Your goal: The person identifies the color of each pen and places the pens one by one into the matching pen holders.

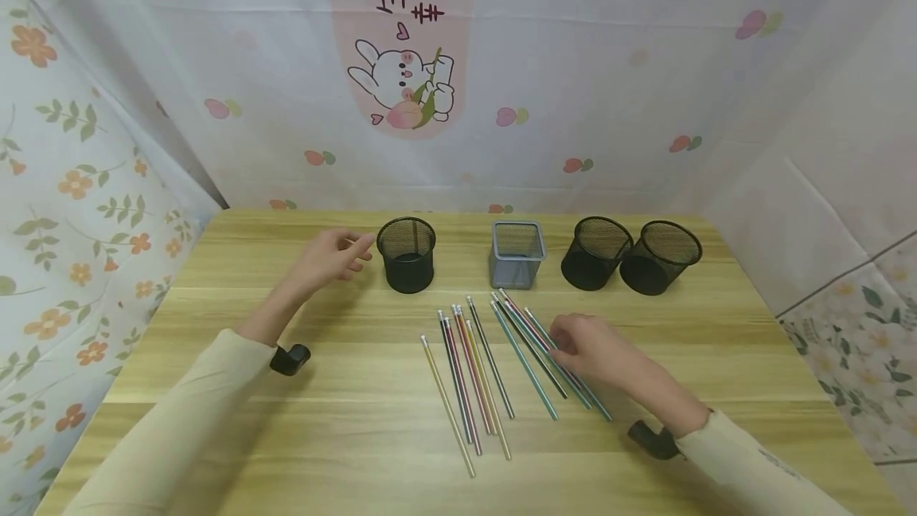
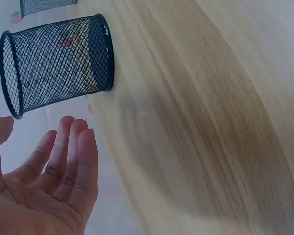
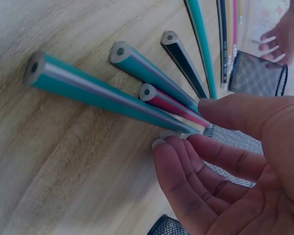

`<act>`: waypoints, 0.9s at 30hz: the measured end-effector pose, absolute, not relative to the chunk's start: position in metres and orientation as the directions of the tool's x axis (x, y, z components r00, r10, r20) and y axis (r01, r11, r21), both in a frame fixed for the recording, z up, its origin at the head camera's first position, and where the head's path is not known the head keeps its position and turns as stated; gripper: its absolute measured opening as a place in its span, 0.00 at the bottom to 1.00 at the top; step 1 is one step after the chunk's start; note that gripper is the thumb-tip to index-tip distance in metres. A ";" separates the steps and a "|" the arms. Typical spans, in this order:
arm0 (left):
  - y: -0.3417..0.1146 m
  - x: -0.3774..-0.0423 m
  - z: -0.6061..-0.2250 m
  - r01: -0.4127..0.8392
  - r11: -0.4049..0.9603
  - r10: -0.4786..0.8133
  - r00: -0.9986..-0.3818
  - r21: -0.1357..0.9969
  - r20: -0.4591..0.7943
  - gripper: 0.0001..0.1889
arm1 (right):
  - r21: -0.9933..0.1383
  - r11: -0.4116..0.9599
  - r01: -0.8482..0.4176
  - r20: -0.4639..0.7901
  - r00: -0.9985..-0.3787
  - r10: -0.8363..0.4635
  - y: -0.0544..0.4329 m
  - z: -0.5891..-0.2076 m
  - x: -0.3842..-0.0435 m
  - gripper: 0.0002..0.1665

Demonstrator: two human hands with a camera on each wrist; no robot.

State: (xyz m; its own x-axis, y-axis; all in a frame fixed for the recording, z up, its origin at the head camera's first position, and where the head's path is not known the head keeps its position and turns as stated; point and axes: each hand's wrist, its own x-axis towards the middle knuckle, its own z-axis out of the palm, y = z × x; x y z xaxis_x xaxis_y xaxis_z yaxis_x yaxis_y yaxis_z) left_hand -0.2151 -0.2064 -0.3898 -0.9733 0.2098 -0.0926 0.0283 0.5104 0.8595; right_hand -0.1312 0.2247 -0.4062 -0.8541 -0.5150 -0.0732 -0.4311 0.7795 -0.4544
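My left hand (image 1: 334, 256) is held beside a round black mesh pen cup (image 1: 407, 257), its fingers relaxed and nothing between them. In the left wrist view the thumb tip comes right up to the rim of that cup (image 2: 63, 63). My right hand (image 1: 591, 347) reaches over the right-hand group of pencils. Seen from the right wrist, its thumb and fingertips are parted on either side of a teal pencil (image 3: 98, 93) and a pink pencil (image 3: 171, 104). Another teal pencil (image 3: 147, 68) and a dark pencil (image 3: 183, 58) lie alongside.
A square grey mesh pen holder (image 1: 517, 261) stands at the back middle. Two more round black mesh cups, one (image 1: 595, 255) beside another (image 1: 657, 259), stand to its right. Several pencils in yellow, red and dark colours, such as a yellow pencil (image 1: 447, 406), lie fanned on the wooden table (image 1: 344, 436).
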 end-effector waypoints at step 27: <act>-0.196 -0.219 -0.391 -0.029 0.474 0.193 -0.972 0.880 -0.136 0.36 | -0.458 0.838 -0.297 -0.247 -0.863 -0.441 0.226 -0.406 -0.139 0.08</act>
